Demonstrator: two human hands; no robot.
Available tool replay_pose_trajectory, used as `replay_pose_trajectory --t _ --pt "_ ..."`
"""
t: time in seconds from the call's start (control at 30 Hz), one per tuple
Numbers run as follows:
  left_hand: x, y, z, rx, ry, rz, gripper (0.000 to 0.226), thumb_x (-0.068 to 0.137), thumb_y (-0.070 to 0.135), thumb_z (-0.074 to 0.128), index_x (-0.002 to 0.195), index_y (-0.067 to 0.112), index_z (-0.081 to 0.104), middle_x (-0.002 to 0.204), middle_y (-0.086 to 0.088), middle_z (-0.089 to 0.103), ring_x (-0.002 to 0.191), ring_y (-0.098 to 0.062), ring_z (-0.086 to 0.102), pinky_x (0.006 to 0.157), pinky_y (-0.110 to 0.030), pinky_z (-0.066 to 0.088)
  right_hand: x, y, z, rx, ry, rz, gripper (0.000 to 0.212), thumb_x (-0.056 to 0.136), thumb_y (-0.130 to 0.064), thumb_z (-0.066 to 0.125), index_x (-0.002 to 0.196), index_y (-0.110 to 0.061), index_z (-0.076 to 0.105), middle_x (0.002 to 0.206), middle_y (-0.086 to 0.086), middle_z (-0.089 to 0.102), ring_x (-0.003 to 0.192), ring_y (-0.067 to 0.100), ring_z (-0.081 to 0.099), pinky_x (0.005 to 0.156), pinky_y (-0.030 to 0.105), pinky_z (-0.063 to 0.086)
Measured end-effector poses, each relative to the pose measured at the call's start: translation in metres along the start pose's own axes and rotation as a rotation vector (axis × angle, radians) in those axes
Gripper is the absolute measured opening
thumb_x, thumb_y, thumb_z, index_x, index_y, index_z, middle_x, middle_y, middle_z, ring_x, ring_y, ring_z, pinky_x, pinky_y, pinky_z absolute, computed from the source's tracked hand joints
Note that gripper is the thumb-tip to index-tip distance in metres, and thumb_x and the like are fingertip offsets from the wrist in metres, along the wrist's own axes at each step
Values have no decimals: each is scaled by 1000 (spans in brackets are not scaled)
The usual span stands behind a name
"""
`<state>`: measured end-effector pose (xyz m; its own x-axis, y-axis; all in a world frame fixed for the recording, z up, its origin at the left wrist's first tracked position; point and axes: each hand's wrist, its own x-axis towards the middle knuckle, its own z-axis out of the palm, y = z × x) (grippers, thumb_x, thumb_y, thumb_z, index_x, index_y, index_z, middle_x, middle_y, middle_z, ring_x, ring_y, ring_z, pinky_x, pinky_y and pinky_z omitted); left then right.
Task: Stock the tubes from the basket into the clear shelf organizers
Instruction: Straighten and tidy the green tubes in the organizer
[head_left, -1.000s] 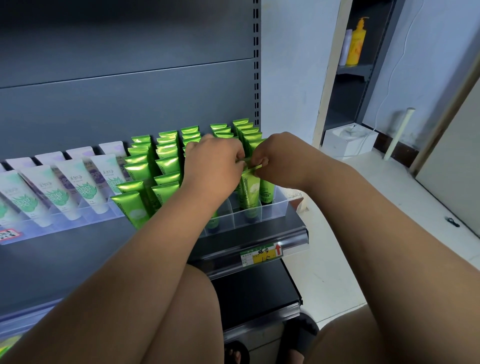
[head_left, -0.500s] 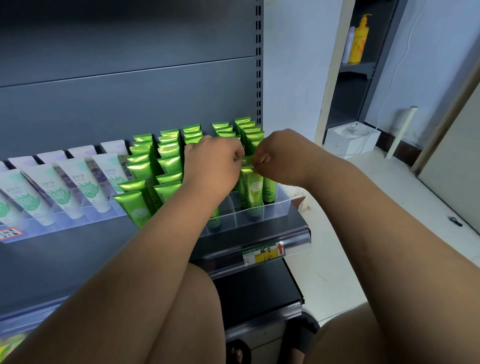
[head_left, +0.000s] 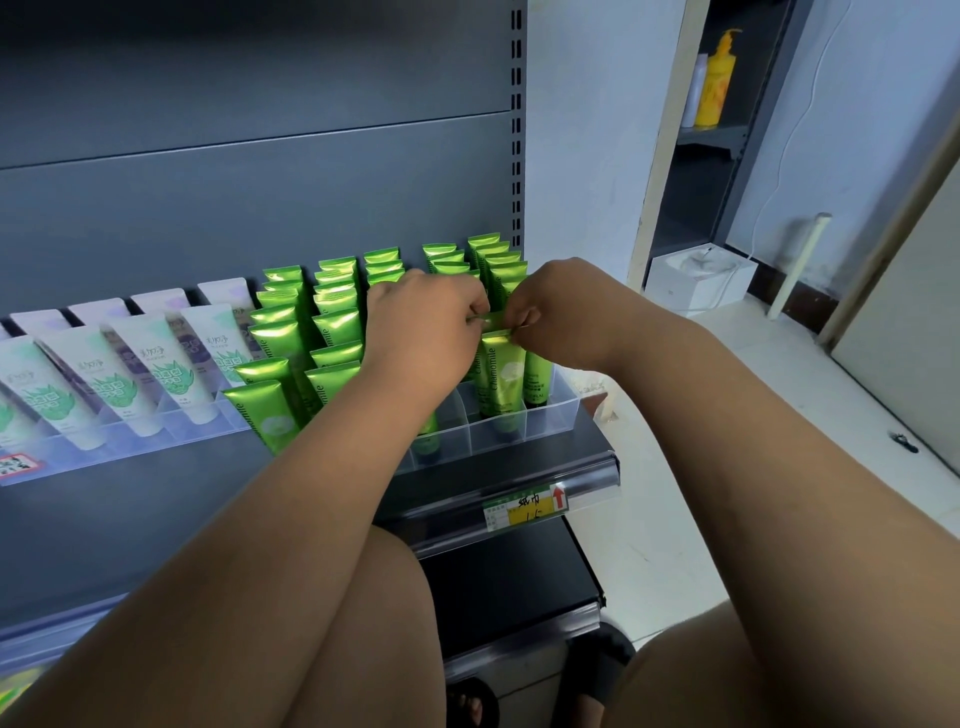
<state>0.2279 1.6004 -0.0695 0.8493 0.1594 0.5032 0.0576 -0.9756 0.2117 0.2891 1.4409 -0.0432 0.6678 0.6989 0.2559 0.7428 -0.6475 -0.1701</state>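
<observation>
Two hands are closed on a single green tube (head_left: 503, 371): its flat crimped top is pinched from one side by the left hand (head_left: 426, 332) and from the other by the right hand (head_left: 566, 317), with the fingertips of both nearly meeting above it. The tube is held upright, cap down, in a lane of the clear organizer (head_left: 551, 410) near the right end of the shelf (head_left: 582, 470), toward the front of that lane and just beside another green tube on its right. Whether its cap is already seated on the organizer floor cannot be told. The step in hand is judged to be the settling of this tube into its lane. It is best done with the tube lowered straight down between the dividers, the printed face kept forward and the crimp lined up with the rows of green tubes (head_left: 332, 312) behind. The pinch should be loosened only once the tube is felt to stand by itself, and the hands should be lifted straight up so that neighbours are not tipped. The white tubes (head_left: 156, 364) to the left are well apart from the work. The basket is not in view.
</observation>
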Motion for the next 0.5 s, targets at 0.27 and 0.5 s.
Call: replay_pose_trajectory --t 0.27,0.5 --pt "-2 -3 -5 23 11 0 17 93 33 65 109 32 70 95 13 73 108 -21 58 101 -43 36 -2 0 -2 45 8 -12 27 87 -6 61 102 -16 81 102 0 76 95 21 65 90 38 55" --pt "-7 -2 -12 -18 26 -9 17 93 32 65 108 29 72 96 11 73 109 -23 57 102 -43 39 1 1 -2 63 -3 2 23 84 -12 59 92 -15 80 93 1 76 90 21 66 86 38 57"
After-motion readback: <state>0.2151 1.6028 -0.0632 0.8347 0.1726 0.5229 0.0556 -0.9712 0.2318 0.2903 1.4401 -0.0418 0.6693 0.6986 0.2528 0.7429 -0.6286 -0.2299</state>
